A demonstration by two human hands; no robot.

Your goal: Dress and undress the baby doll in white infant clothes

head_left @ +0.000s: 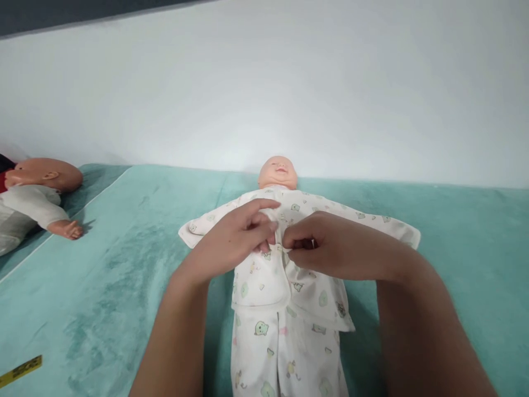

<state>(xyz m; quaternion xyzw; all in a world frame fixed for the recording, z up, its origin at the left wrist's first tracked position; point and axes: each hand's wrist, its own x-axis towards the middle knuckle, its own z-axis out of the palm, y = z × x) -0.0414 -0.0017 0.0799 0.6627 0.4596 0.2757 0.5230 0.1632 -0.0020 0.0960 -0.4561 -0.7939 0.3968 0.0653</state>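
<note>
A baby doll (278,172) lies on its back on a teal blanket (124,264), head toward the wall. It wears a white printed jacket (264,278) with sleeves spread out, and matching trousers (281,353). My left hand (237,234) and my right hand (326,242) meet over the doll's chest. Both pinch the front edges of the jacket where they overlap, fingers curled and pressed together. What lies between the fingertips is hidden.
A second doll (37,190) in a grey top lies at the far left edge on the blanket. A white wall (264,82) rises behind. A yellow strip (20,370) shows at the lower left corner.
</note>
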